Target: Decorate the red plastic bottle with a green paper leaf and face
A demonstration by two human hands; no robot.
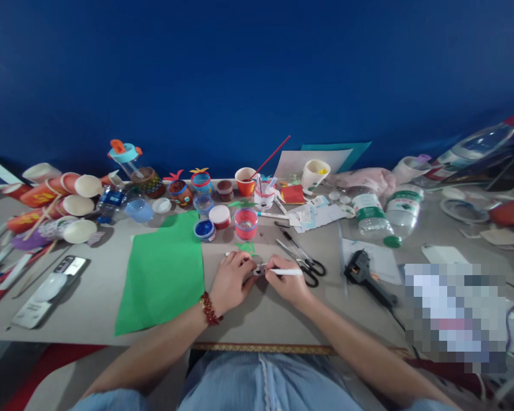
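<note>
Close together near the table's front middle are both of my hands. My left hand [232,281], with a red beaded bracelet at the wrist, pinches a small whitish piece with dark marks [260,269]; its exact form is too small to tell. In my right hand [289,283] is a white pen [286,272], its tip end at the small piece and its back end pointing right. Green cut paper [247,248] lies just beyond the fingers. Black-handled scissors [310,273] rest right of the pen, partly under a black pen.
Green paper [165,274] lies left, with a phone [51,291] beyond it. Paint jars [204,229], a red-rimmed cup [245,224] and decorated cups stand behind my hands. A glue gun [368,277] and plastic bottles [370,212] are at the right.
</note>
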